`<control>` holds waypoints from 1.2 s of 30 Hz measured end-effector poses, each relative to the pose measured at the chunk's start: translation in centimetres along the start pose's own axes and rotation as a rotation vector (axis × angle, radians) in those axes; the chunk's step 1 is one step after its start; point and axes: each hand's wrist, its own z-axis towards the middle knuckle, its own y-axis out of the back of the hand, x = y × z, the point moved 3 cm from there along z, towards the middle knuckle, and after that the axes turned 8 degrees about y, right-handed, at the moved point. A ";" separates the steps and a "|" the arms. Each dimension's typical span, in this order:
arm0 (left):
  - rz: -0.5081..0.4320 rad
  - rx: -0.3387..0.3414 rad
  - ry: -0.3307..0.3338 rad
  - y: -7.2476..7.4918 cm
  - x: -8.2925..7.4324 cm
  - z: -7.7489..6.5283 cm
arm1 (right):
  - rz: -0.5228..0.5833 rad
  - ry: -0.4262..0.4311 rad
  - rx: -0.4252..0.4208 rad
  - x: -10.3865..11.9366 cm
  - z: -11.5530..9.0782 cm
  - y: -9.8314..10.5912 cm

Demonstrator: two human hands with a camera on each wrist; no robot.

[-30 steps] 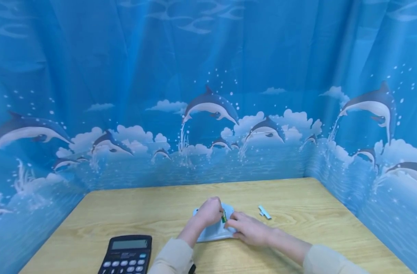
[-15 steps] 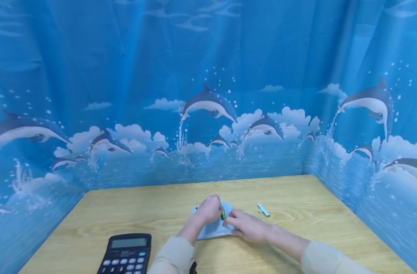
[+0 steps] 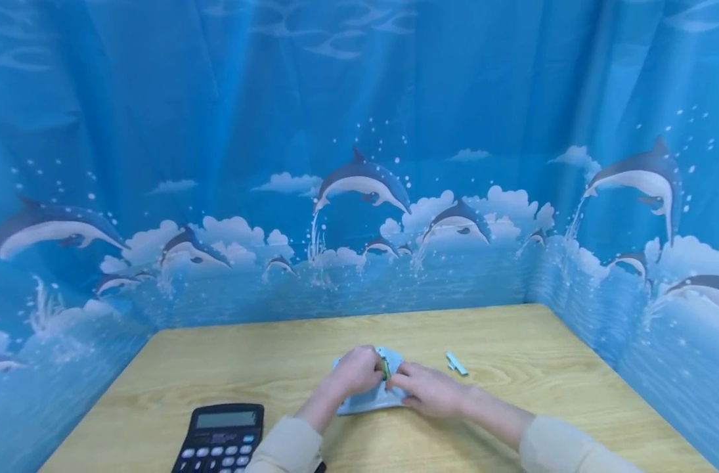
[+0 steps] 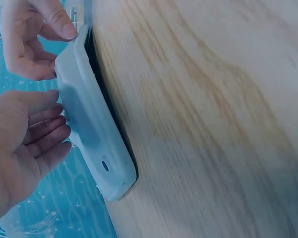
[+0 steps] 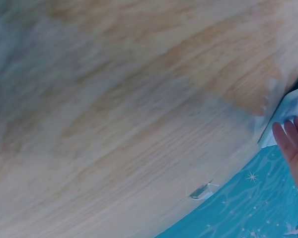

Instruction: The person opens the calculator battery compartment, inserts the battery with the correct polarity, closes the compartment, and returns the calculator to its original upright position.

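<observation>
A pale blue, flat plastic device (image 3: 368, 399) lies on the table between the hands, seen edge-on in the left wrist view. A green battery (image 3: 385, 369) shows at its upper face. My left hand (image 3: 354, 371) reaches over the device from the left, fingers bent at the battery; its fingertips are partly hidden in the head view. From the right my right hand (image 3: 433, 391) grips the device's side, thumb at the near edge and fingers over the top. The left wrist view shows the left hand (image 4: 20, 134) close beside the device's edge.
A small pale blue plastic piece (image 3: 456, 364), shaped like a cover, lies right of the device. A black calculator (image 3: 223, 437) is at the front left of the wooden table (image 3: 513, 341). A blue dolphin-print curtain (image 3: 264, 131) hangs behind and along the sides.
My left hand has dropped slightly and turned over the device, its fingers now closer round the battery. The right hand stays nearly where it was, and the device has barely shifted.
</observation>
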 end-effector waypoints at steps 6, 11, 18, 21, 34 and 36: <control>0.047 0.063 0.006 0.5 0.3 -0.9 | 0.028 -0.102 0.115 -0.3 -0.3 0.6; 0.162 0.069 -0.041 0.8 1.1 -1.9 | 0.040 -0.171 0.128 -1.3 -0.9 1.2; 0.309 0.036 -0.153 0.5 2.0 -3.6 | 0.060 -0.333 0.087 -3.5 -2.1 2.5; 0.352 0.031 -0.180 0.4 2.1 -4.2 | 0.061 -0.401 0.078 -4.4 -2.8 3.0; 0.395 0.009 -0.218 -0.7 2.3 -5.1 | 0.086 -0.617 0.101 -7.4 -5.4 3.1; 0.398 -0.002 -0.226 -0.8 2.4 -5.2 | 0.081 -0.629 0.120 -7.7 -5.6 3.1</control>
